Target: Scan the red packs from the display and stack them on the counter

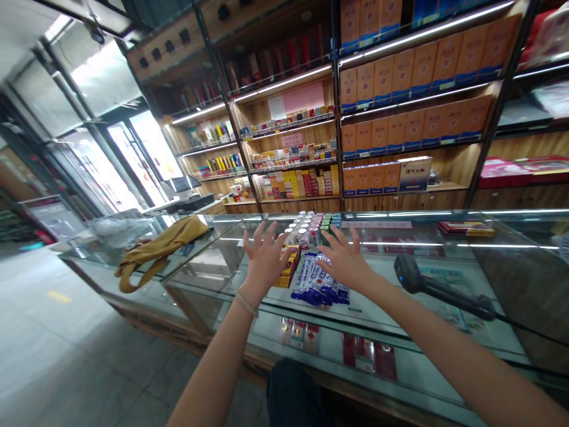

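My left hand (265,259) is raised over the glass counter with its fingers spread, holding nothing. Beside it lies a yellow and red box (290,270), partly hidden by that hand. My right hand (349,261) hovers with fingers apart at the right edge of a pile of blue and white slim packets (316,281); whether it touches them I cannot tell. Behind the packets stands a cluster of small round-topped containers (306,228), white, pink and green, partly covered by my fingers.
A black handheld scanner (409,276) with a cable lies on the glass counter (377,308) at the right. On the left, a mustard cloth bag (164,249) rests on the counter. Red packs sit under the glass. Shelves of orange boxes (402,71) line the back wall.
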A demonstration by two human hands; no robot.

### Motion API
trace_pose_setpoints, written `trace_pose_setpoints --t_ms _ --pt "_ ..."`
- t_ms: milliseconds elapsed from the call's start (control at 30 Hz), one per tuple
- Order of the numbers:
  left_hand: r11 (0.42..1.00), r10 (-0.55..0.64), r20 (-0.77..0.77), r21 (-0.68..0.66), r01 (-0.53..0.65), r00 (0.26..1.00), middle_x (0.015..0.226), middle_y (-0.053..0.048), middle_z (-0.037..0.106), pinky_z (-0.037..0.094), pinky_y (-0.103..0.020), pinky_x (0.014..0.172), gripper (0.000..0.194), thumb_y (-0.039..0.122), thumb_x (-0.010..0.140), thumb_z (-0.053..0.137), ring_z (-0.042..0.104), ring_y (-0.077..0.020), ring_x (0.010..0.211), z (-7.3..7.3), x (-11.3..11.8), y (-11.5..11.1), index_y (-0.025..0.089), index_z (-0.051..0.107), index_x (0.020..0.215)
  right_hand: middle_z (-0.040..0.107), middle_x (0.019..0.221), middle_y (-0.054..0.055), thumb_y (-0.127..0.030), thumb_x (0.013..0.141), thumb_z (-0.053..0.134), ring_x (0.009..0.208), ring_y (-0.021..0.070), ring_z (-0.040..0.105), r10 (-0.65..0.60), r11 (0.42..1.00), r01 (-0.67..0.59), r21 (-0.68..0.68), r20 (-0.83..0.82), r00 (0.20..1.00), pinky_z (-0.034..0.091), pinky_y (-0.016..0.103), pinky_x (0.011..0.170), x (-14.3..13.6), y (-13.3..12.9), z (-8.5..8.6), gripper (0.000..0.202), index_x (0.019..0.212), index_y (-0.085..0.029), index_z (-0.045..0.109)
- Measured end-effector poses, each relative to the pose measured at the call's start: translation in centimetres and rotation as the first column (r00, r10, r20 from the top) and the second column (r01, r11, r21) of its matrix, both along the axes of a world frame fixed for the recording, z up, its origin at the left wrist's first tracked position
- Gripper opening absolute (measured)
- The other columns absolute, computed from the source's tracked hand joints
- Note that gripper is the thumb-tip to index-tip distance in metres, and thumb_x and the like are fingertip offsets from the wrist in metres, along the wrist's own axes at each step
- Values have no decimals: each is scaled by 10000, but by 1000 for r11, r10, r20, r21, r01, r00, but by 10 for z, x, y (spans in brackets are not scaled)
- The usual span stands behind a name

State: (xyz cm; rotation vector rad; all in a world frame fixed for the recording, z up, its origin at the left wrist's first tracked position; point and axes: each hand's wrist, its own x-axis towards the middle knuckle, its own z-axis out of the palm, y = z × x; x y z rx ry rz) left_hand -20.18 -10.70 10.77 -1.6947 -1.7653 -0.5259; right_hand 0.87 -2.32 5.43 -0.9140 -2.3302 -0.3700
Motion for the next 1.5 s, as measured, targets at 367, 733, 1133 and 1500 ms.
trace_pose_setpoints --t_ms 367,733,1133,1500 --pt "996 62 -60 -64 -66 996 1560 -81 517 119 -639 1220 397 496 976 533 329 -349 1506 -15 -68 -10 359 673 1321 479 1586 128 -585 992 492 1519 345 286 79 996 -77 -40 48 996 16 665 1235 -35 -1 -4 512 1319 -239 680" --pt "976 45 -56 -210 -56 997 1588 -97 479 77 -618 1237 479 561 941 585 305 -357 1520 -36 -113 -20 368 645 1375 475 1587 141 -623 963 520 1528 364 282 124 991 -119 -63 96 988 3 660 1244 -62 -1 -14 562 1312 -215 689" --pt "925 4 -102 -377 -42 995 1661 -98 372 61 -635 1239 603 605 861 681 239 -377 1549 -44 -128 -22 408 596 1425 397 1637 140 -638 963 503 1545 357 255 193 978 -177 -112 154 969 -44 644 1266 -83 -10 -17 659 1369 -137 639" --pt "934 -17 -72 -357 -10 997 1653 -71 395 43 -625 1255 542 603 821 733 240 -365 1556 -43 -130 -32 421 674 1329 438 1612 151 -646 963 498 1533 352 276 198 979 -190 -66 129 972 -56 629 1259 -85 -19 -16 588 1227 -171 722"
